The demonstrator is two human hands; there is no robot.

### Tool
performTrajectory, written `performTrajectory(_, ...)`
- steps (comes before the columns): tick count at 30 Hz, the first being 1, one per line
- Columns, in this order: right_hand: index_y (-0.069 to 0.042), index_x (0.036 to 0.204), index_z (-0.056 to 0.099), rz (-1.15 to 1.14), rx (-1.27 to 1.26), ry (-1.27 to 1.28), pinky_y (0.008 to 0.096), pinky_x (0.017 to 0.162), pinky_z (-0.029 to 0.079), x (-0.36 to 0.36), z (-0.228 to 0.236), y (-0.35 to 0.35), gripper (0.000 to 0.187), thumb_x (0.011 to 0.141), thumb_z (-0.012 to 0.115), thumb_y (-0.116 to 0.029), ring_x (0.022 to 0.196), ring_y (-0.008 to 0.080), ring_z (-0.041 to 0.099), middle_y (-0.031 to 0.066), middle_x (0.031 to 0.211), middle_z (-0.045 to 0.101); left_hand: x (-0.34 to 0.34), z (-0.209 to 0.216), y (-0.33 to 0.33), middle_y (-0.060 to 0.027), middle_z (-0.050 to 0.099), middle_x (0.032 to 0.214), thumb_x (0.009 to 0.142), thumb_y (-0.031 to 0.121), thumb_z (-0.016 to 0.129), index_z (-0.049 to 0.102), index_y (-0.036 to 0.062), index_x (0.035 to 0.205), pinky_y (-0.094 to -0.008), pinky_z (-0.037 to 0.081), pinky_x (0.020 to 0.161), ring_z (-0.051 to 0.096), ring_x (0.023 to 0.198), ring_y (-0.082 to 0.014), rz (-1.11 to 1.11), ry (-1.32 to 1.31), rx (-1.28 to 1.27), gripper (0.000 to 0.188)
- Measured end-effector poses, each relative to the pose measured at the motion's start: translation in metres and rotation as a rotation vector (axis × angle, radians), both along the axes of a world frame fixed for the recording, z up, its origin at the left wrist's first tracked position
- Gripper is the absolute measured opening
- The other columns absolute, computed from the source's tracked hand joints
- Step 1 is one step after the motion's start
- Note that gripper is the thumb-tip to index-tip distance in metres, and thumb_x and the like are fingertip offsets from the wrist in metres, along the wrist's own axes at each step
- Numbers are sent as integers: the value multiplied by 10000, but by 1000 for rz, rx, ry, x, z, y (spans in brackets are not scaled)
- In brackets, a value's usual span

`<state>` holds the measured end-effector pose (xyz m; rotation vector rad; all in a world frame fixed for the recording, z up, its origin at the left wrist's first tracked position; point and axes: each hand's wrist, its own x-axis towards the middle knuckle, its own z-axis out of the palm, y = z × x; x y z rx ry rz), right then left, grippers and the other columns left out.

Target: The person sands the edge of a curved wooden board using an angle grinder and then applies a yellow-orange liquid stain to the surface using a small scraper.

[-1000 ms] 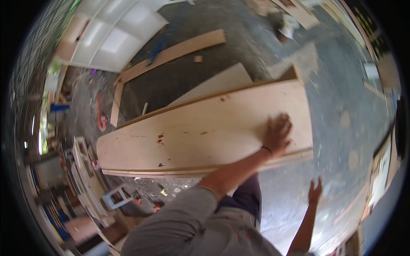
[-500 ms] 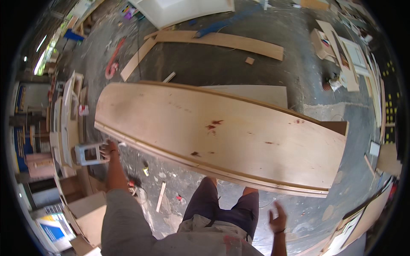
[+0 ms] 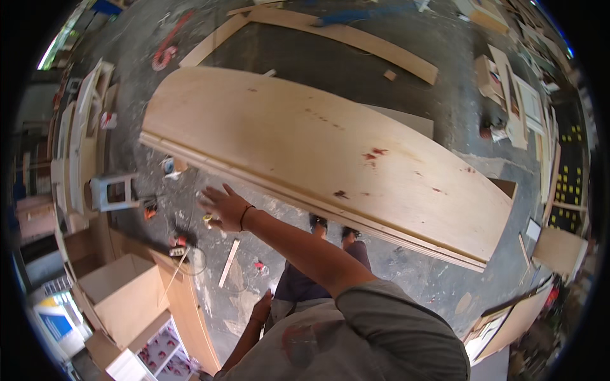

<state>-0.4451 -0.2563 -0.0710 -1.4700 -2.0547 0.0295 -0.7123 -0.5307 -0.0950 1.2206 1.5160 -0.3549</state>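
Note:
A large pale wooden panel lies across the middle, its far edge curved and its face marked with reddish-brown stains. Layered strips run along its straight near edge. My right hand reaches across to the left with fingers spread, just short of that edge and holding nothing; it appears apart from the panel. Down by my left hip is my left hand, its fingers mostly hidden. Close to my right hand, a small yellowish item is on the floor.
A blue-grey stool stands at left, with open wooden boxes nearer me. A thin wooden strip and a cable lie on the floor. Beyond the panel are long wooden boards and a red strap-like item.
My right hand has swung from the lower right across to the left. My left hand has drawn back from the panel's left end to my hip. The view has shifted.

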Motion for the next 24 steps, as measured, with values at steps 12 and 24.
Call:
performTrajectory(12, -93, 1354, 315, -1634, -645, -393, 555, 1026, 193, 405, -35, -310, 656, 871, 381, -532, 1288, 323, 277, 144, 1391, 321, -77, 44, -119, -90, 600, 1122, 847, 645, 339, 392, 70, 1313, -390, 464, 654, 593, 918, -256, 886, 279, -391, 741)
performTrajectory(24, -63, 1377, 282, -1542, -575, -69, 581, 1030, 52, 222, -39, 80, 835, 815, 300, -680, 1369, 251, 77, 128, 1460, 173, -118, -20, 8, -106, 603, 1098, 851, 639, 336, 412, 70, 1293, -396, 460, 672, 592, 915, -268, 790, 235, -359, 725)
